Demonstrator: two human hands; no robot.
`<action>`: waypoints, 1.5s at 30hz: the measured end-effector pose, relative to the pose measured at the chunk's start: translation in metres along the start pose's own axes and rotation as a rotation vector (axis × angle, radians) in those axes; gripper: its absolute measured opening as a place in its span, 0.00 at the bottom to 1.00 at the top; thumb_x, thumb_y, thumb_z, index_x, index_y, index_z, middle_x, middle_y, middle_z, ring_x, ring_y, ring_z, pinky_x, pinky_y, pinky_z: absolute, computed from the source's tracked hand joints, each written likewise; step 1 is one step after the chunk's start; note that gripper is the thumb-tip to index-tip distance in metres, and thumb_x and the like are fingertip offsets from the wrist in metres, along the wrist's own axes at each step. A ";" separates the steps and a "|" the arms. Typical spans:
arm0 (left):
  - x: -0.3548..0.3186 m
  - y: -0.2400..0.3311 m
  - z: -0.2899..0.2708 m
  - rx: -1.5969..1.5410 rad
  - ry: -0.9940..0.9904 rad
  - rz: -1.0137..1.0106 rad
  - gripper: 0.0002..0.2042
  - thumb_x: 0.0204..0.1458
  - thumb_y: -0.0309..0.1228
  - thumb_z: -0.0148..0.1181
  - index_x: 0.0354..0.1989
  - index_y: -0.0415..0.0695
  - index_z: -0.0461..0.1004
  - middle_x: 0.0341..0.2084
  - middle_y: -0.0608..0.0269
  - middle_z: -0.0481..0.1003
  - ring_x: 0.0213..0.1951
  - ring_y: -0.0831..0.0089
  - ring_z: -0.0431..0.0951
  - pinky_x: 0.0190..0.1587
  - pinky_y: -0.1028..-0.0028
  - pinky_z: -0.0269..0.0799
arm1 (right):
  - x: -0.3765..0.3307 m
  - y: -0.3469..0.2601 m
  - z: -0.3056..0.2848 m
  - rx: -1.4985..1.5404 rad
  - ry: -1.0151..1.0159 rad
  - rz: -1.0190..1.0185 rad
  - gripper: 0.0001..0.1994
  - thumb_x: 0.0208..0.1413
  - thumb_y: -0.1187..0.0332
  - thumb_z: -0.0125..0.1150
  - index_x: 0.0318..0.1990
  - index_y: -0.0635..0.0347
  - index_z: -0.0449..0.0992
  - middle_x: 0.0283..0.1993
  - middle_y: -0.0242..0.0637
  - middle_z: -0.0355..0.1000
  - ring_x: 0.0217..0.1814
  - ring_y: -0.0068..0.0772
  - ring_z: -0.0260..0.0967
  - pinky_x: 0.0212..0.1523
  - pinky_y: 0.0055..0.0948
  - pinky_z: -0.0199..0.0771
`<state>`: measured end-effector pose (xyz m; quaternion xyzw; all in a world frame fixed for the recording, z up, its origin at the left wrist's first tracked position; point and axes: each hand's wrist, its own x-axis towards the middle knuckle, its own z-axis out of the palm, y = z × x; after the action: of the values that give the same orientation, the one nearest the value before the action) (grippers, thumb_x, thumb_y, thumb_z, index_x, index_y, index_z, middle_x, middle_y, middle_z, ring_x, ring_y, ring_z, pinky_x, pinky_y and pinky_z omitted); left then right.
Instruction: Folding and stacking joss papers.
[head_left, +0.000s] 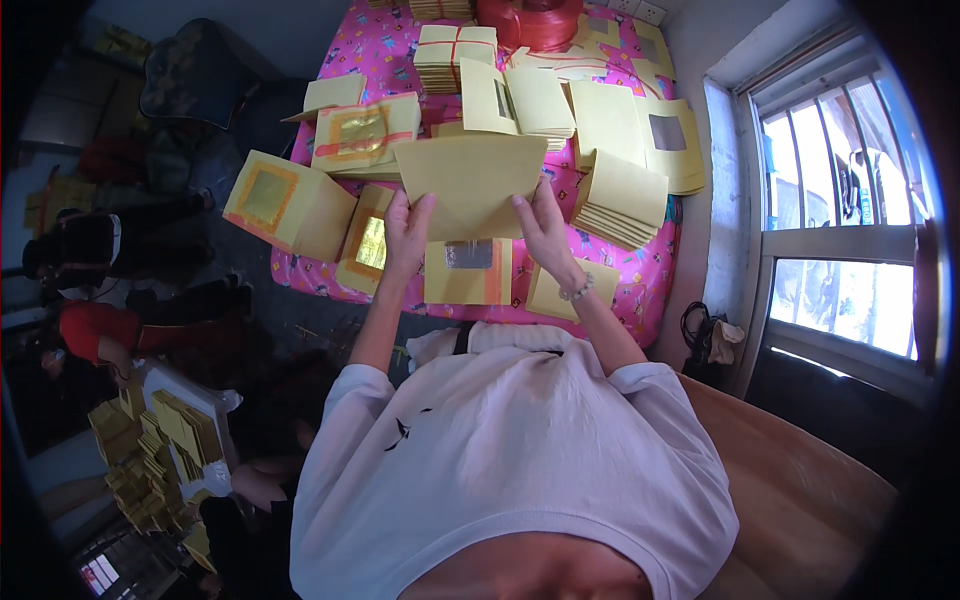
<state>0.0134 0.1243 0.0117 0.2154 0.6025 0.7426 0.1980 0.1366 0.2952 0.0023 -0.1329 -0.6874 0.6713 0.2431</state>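
Note:
Between my two hands is a stack of yellow paper [472, 180], held up over the table; how many sheets are in it I cannot tell. My left hand [408, 226] grips its near left corner, thumb on top. On the near right corner my right hand [543, 226], with a beaded bracelet at the wrist, is closed in the same way. Just below lies yellow paper with a silver square and orange border [468, 272]. Left of it is a piece with a shiny gold square [368, 240]. A plain yellow sheet [570, 292] lies under my right wrist.
A pink patterned cloth [640, 290] covers the table. Around its top stand a tied yellow bundle [455, 60], a fanned pile [622, 200] and a red twine roll [530, 22]. A barred window [840, 200] is at right. People sit at left by a white table [165, 378].

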 end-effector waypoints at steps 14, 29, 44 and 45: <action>-0.018 -0.046 -0.011 -0.114 0.004 -0.019 0.16 0.61 0.26 0.49 0.56 0.36 0.64 0.48 0.63 0.71 0.49 0.78 0.70 0.52 0.75 0.66 | -0.020 0.039 0.014 0.047 0.024 -0.016 0.14 0.63 0.73 0.46 0.54 0.65 0.59 0.46 0.40 0.67 0.48 0.27 0.64 0.50 0.28 0.65; -0.016 -0.012 -0.040 0.749 -0.113 0.414 0.11 0.40 0.24 0.62 0.36 0.45 0.79 0.34 0.61 0.71 0.42 0.63 0.71 0.47 0.68 0.66 | -0.010 0.011 -0.022 -0.597 -0.174 -0.420 0.13 0.39 0.78 0.63 0.37 0.60 0.74 0.39 0.39 0.72 0.44 0.43 0.69 0.45 0.35 0.68; -0.081 -0.078 -0.048 0.611 -0.013 0.001 0.13 0.51 0.33 0.59 0.42 0.40 0.69 0.30 0.52 0.72 0.35 0.55 0.73 0.37 0.64 0.69 | -0.073 0.056 -0.006 -0.476 -0.211 0.126 0.09 0.47 0.78 0.59 0.37 0.61 0.74 0.36 0.39 0.70 0.39 0.42 0.64 0.40 0.35 0.68; -0.079 -0.078 -0.047 0.608 -0.012 -0.005 0.13 0.51 0.33 0.59 0.42 0.40 0.69 0.30 0.52 0.72 0.35 0.55 0.73 0.37 0.64 0.69 | -0.073 0.057 -0.004 -0.478 -0.213 0.131 0.09 0.47 0.78 0.59 0.37 0.61 0.74 0.36 0.39 0.70 0.39 0.42 0.64 0.40 0.35 0.68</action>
<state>0.0550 0.0580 -0.0795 0.2678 0.7965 0.5264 0.1297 0.1926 0.2648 -0.0660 -0.1592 -0.8380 0.5146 0.0871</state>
